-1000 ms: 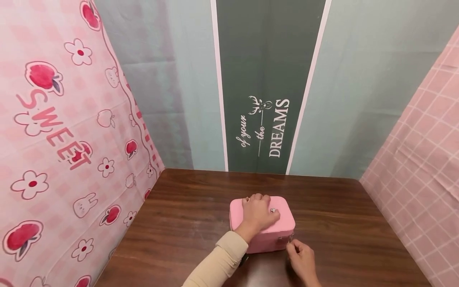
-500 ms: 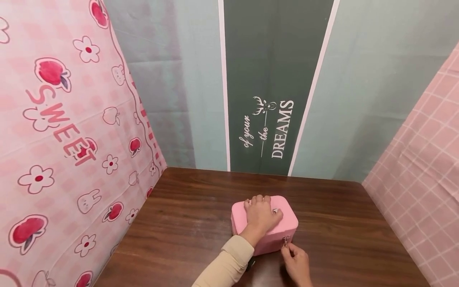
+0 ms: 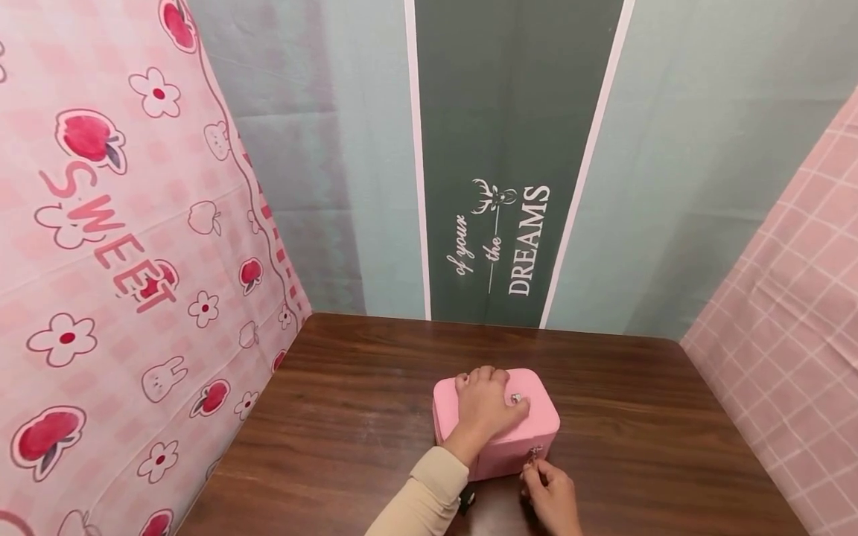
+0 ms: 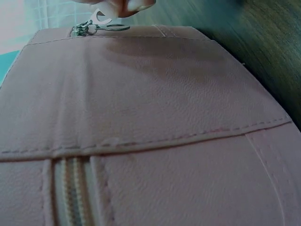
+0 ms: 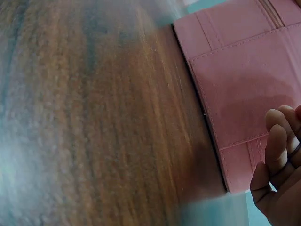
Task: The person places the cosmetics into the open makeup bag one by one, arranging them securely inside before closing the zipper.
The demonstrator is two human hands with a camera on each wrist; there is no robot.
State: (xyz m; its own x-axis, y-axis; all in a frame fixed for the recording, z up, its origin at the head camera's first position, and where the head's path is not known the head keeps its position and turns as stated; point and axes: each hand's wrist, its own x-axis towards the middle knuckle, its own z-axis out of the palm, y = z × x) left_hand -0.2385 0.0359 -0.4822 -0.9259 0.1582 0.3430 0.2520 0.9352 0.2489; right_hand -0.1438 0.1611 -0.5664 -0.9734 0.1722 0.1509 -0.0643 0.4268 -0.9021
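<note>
A pink zippered case [image 3: 539, 420] with rounded corners stands on the brown wooden table [image 3: 348, 402]. My left hand [image 3: 485, 406] rests flat over its lid, fingers spread toward the far edge and thumb beside a small metal ornament [image 3: 515, 398]. At the near right of the case, my right hand [image 3: 553, 495] pinches a zipper pull between thumb and finger. A second pull with an oval loop [image 4: 115, 27] lies right beside it in the left wrist view. Bare zipper teeth [image 4: 74, 193] run along another side. Curled fingers [image 5: 276, 146] show against the case's stitched side in the right wrist view.
A small dark object [image 3: 467, 499] shows under the left wrist, near the case's base. Behind the table hangs a green and grey-blue cloth [image 3: 489, 97]. Pink patterned cloths stand at the left [image 3: 121, 298] and right [image 3: 784, 320].
My right hand has moved left with the zipper pull, round the near right corner to beside the other pull. The case has turned slightly; my left hand stays on the lid.
</note>
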